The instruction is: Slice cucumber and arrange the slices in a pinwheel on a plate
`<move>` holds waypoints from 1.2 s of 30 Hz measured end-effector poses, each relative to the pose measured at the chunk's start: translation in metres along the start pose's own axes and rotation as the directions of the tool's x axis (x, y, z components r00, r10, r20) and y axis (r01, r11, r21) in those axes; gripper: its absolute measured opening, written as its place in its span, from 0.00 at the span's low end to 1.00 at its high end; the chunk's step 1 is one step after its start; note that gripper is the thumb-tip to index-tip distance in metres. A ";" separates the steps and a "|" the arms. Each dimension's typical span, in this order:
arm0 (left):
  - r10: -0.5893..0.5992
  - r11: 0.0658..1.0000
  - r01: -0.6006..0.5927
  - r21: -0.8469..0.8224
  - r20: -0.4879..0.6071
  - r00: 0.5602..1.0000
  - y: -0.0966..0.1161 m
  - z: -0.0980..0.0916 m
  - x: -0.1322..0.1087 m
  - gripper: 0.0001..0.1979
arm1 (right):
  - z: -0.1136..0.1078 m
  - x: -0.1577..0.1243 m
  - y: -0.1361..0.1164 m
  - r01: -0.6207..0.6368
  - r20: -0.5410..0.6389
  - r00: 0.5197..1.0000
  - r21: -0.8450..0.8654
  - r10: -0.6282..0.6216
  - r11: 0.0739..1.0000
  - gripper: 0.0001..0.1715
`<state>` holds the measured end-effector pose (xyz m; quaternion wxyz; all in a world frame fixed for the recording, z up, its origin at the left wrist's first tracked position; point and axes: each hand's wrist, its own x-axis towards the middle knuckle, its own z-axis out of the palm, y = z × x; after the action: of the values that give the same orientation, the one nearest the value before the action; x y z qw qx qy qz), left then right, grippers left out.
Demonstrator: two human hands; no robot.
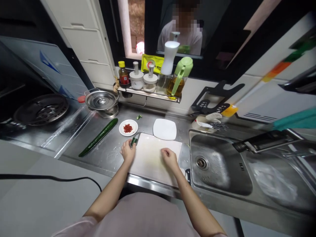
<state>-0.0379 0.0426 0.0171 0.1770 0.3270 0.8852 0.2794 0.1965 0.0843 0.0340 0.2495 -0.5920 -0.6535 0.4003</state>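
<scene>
My left hand (127, 150) is at the upper left corner of the white cutting board (150, 154), its fingers closed round a dark green piece of cucumber (134, 141). Over the board's right half, my right hand (169, 157) has its fingers curled together; anything inside them is hidden. A knife (188, 176) with a black handle lies by the board's lower right corner. On the counter to the left rests a whole cucumber (98, 137). Just beyond my left hand stands a small white plate (122, 132) with chopped red bits, and a white square plate (164, 129) lies behind the board.
To the right is a steel sink (222, 161) with a faucet (266, 140). A lidded steel pot (103, 102) and a stove burner (40, 108) are on the left. Seasoning jars and an oil bottle (176, 85) fill the wall rack (158, 94). Green scraps (139, 117) lie near the wall.
</scene>
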 end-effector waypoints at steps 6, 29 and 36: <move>-0.014 0.995 0.014 0.103 0.005 1.000 0.001 0.006 0.003 0.21 | -0.063 -0.050 0.042 -0.159 -0.169 0.977 -0.148 0.133 0.976 0.20; 0.046 0.976 -0.041 0.215 -0.017 0.999 0.006 0.005 0.003 0.18 | -0.080 -0.091 0.060 -0.535 -0.229 0.839 -0.513 0.494 0.671 0.24; 0.349 0.934 -0.354 0.055 0.077 0.934 0.003 0.011 -0.043 0.19 | -0.079 -0.087 0.064 -0.536 -0.263 0.843 -0.503 0.470 0.679 0.20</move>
<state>0.0002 0.0197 0.0159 0.1420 0.4950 0.8151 0.2652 0.3114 0.0164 0.0385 -0.0178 -0.8163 -0.5375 0.2106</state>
